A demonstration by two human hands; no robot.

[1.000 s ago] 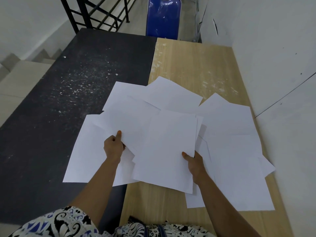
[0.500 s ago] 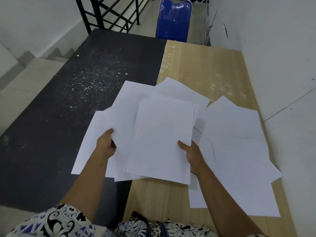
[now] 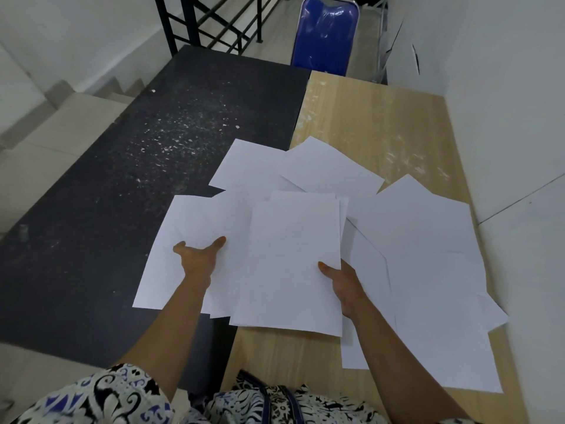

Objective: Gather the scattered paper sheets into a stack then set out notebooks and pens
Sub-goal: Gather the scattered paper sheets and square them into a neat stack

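from the head view, the right hand [image 3: 342,283] pinches the near right edge of a small stack of sheets [image 3: 293,264], thumb on top, held over the seam between the black table [image 3: 122,194] and the wooden table [image 3: 382,123]. the left hand [image 3: 198,255] is spread open, fingers splayed over a loose sheet [image 3: 171,246] on the black side, gripping nothing. more loose sheets [image 3: 428,255] fan out to the right and beyond. this looks like the gathering step, barely begun. next, i'd guess, the left hand needs to close on that sheet and slide it under the stack. no notebooks or pens in sight.
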